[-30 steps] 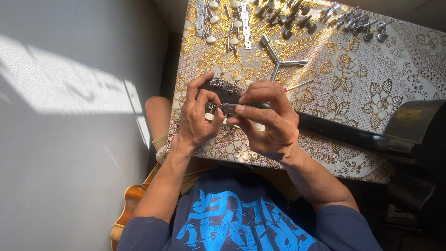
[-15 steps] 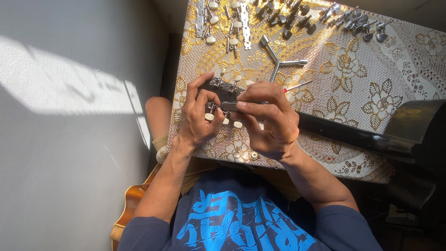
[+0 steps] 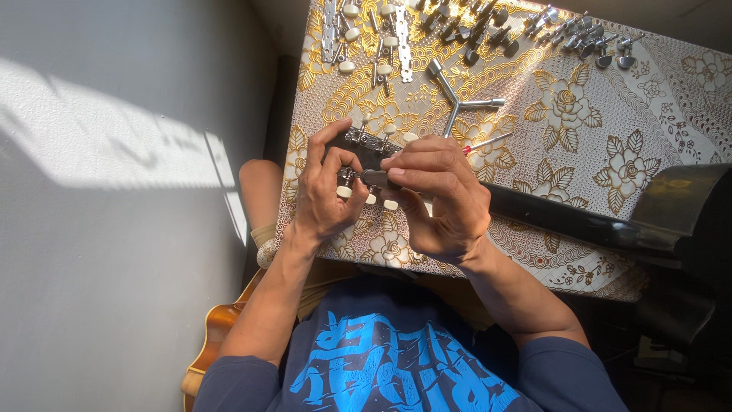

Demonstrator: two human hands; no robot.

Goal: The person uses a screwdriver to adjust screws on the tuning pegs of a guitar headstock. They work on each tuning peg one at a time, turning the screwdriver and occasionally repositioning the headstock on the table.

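My left hand [image 3: 324, 191] grips the black guitar headstock [image 3: 366, 152], thumb and fingers around its left side with the white tuner knobs [image 3: 345, 191] below. My right hand [image 3: 442, 194] pinches a small dark screwdriver handle [image 3: 377, 178] against the headstock's face. The black guitar neck [image 3: 564, 217] runs right from under my right hand across the table. Both hands hover over the near left part of the gold floral tablecloth [image 3: 610, 137].
A three-armed metal wrench [image 3: 456, 99] lies just beyond the hands. Strips of tuners with white knobs [image 3: 366, 30] and several loose chrome tuners [image 3: 579, 38] line the far edge. An orange guitar body [image 3: 217, 339] leans by my left arm. A grey wall is at the left.
My hands have shifted only slightly; the right fingers have turned a little on the screwdriver handle. The headstock stays where it was.
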